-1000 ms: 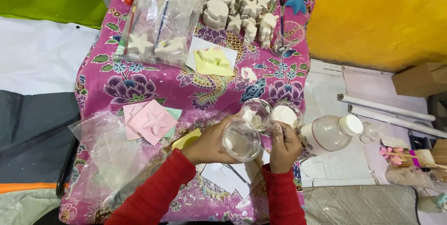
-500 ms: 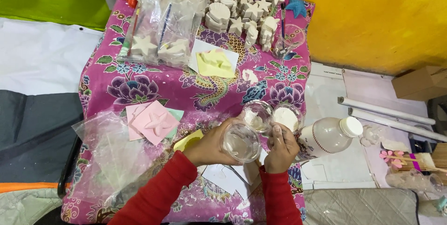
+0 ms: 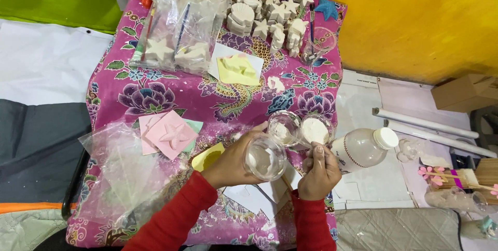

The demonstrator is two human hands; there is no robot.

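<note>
My left hand (image 3: 231, 165) grips a clear plastic cup (image 3: 264, 158) that is tilted toward me and has a white residue inside. My right hand (image 3: 319, 174) is just right of it. Its fingers are curled and its thumb points up at a second clear cup (image 3: 315, 130) filled with white powder. A third clear cup (image 3: 284, 126) with some white in it stands beside that one. All this is over the near right part of a pink flowered cloth (image 3: 129, 90). I see nothing inside the right fist.
A clear bottle with a white cap (image 3: 363, 148) lies to the right. Pink star moulds (image 3: 168, 134), a yellow mould (image 3: 207, 157) and plastic bags (image 3: 119, 173) lie to the left. White plaster shells and stars (image 3: 259, 12), bagged figures (image 3: 176, 33) and a yellow mould on paper (image 3: 237, 68) sit at the far end.
Both hands and the cups stay almost where they were. Only the view has shifted slightly.
</note>
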